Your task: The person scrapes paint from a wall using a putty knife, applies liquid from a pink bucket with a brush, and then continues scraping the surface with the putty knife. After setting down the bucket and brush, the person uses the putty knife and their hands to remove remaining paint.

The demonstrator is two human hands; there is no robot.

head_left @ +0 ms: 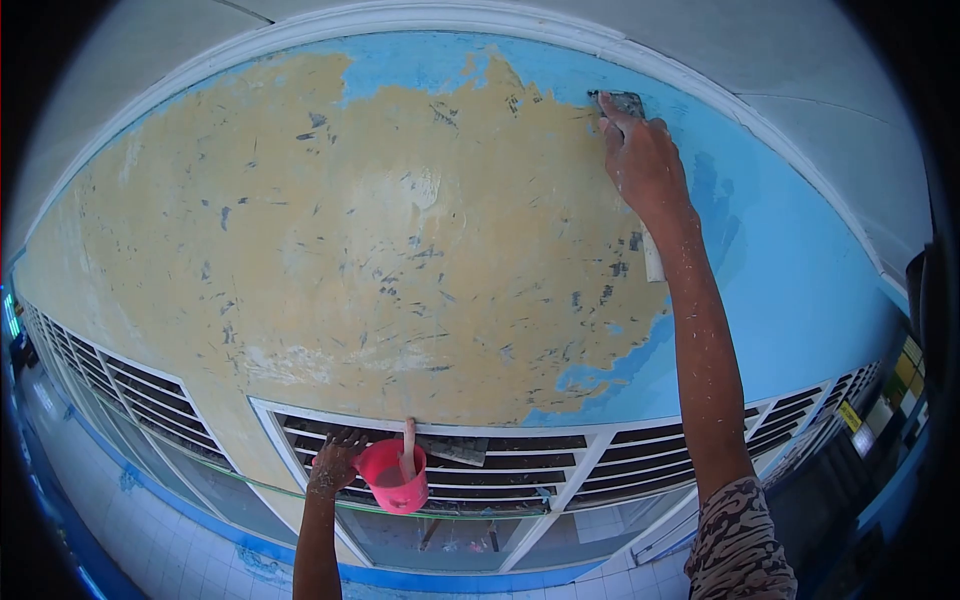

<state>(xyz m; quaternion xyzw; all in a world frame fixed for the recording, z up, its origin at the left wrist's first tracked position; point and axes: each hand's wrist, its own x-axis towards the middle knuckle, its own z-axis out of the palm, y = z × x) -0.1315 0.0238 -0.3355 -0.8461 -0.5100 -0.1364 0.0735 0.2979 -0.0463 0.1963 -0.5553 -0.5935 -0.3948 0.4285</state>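
Observation:
My right hand point(645, 160) is raised to the upper right of the wall, closed around a scraper. The scraper's dark blade point(628, 103) lies against the wall where tan surface meets blue paint, and a pale strip, apparently its handle point(653, 258), shows below my wrist. Low down, my left hand point(337, 463) is at the handle of a pink dipper point(395, 478), with fingers near the window slats. A brush-like tool with a wooden handle point(409, 440) stands upright in the dipper. What the dipper contains is hard to make out.
Blue paint point(790, 260) covers the wall's right side; the tan area point(400, 240) has dark marks and whitish patches. White-framed louvred windows point(640, 460) run below. A flat grey blade-like piece point(455, 450) lies by the slats. White moulding point(480, 15) borders the ceiling. Tiled floor point(190, 545) is far below.

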